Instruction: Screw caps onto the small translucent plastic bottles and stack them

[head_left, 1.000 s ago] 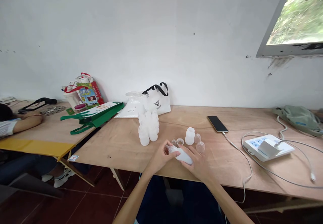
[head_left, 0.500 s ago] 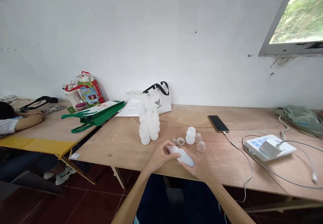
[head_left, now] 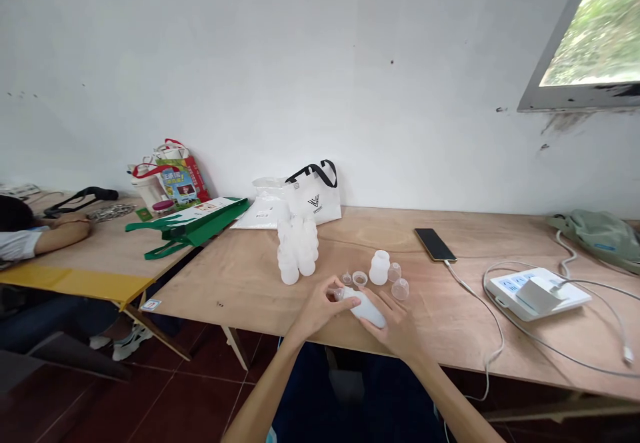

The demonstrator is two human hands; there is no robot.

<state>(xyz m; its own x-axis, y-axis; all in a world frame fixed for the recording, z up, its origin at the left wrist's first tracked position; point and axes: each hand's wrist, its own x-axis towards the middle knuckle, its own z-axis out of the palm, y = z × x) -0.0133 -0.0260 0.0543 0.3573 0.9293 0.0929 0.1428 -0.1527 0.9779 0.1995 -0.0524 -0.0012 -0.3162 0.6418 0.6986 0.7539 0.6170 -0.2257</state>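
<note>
A white baby bottle (head_left: 369,311) lies tilted in my right hand (head_left: 399,328), whose fingers wrap its body just above the table's front edge. My left hand (head_left: 320,308) closes its thumb and fingers around the clear cap (head_left: 339,293) at the bottle's left end. Just beyond my hands are a small clear nipple (head_left: 347,278) and a clear collar ring (head_left: 359,278). An open white bottle (head_left: 379,268) stands upright behind them, with a clear dome cap (head_left: 400,288) and another dome cap (head_left: 395,271) beside it.
Several white bottles (head_left: 298,246) stand grouped at left, before a white tote bag (head_left: 320,196). A black phone (head_left: 434,244) charges at right near a white power strip (head_left: 537,291) with loose cables. A green bag (head_left: 195,226) and another person's arm (head_left: 63,235) are far left.
The view has shifted slightly. My left fingers have changed position a little around the cap, leaving it more visible, while my right hand keeps hold of the bottle.
</note>
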